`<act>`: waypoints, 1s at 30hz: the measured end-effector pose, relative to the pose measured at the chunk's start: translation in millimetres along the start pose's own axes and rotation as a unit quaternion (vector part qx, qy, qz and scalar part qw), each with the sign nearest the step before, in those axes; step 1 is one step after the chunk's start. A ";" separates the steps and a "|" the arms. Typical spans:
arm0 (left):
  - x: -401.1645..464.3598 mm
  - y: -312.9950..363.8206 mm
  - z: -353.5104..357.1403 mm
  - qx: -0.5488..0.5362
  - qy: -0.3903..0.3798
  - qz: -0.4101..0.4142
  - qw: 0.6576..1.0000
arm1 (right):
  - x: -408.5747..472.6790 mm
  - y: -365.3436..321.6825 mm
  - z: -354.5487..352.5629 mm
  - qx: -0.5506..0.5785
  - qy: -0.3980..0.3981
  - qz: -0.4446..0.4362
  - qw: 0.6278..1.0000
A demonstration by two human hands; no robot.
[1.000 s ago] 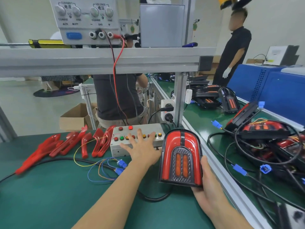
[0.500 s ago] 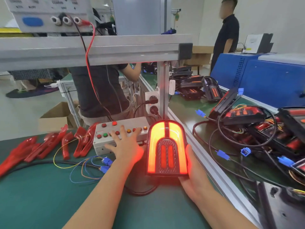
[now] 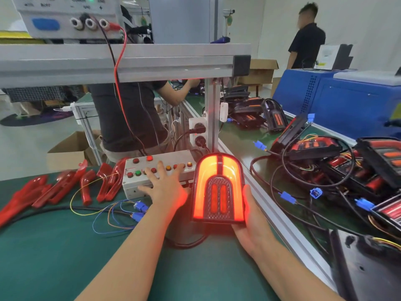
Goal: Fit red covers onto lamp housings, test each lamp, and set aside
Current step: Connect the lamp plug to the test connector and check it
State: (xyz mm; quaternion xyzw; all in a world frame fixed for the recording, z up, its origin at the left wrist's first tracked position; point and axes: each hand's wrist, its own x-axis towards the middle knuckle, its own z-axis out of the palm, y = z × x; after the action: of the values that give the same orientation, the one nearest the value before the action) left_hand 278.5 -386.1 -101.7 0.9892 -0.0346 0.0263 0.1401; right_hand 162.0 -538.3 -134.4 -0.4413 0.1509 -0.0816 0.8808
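On the green worktop (image 3: 54, 246), the right hand (image 3: 249, 218) cups the lamp (image 3: 218, 189) upright, its fingers hidden behind, while the left hand's (image 3: 166, 190) spread fingers press the button box (image 3: 138, 183); the lamp, dark a second ago, glows.

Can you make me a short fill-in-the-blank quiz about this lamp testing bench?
1. The arch-shaped red lamp glows ____.
2. The right hand holds the lamp while the left hand presses spread fingers on the white ____ box.
3. The loose red plastic covers lie to the ____ of that box.

Missing words: red; button; left
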 end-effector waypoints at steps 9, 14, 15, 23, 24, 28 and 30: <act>-1.2 0.7 -3.6 0.008 -0.011 0.002 1.000 | 0.7 -2.3 -0.8 -0.007 0.005 0.015 1.000; 3.5 3.3 -16.7 -0.005 -0.042 -0.017 0.999 | -1.3 -4.1 -0.7 0.000 -0.001 0.017 1.000; 4.3 3.8 -18.9 -0.010 -0.049 -0.017 0.999 | -1.9 -4.4 -1.2 -0.006 -0.004 0.018 1.000; 0.4 6.1 -17.7 0.010 -0.042 -0.015 0.999 | 1.4 -2.4 -3.0 0.003 -0.007 0.014 1.000; -0.5 6.3 -17.1 0.008 -0.041 -0.017 0.999 | 2.0 -2.0 -3.0 0.012 -0.007 0.010 1.000; -0.2 6.7 -15.6 -0.007 -0.040 -0.015 0.999 | 3.6 -1.2 -2.5 0.020 -0.008 0.010 1.000; -0.2 6.8 -15.7 -0.008 -0.038 -0.016 0.999 | 3.7 -1.7 -1.4 0.016 -0.007 0.012 1.000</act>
State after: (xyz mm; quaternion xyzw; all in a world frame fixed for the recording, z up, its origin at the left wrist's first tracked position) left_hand 277.1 -388.3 -84.7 0.9887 -0.0240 -0.0142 0.1475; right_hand 165.1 -541.4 -134.5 -0.4259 0.1484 -0.0702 0.8897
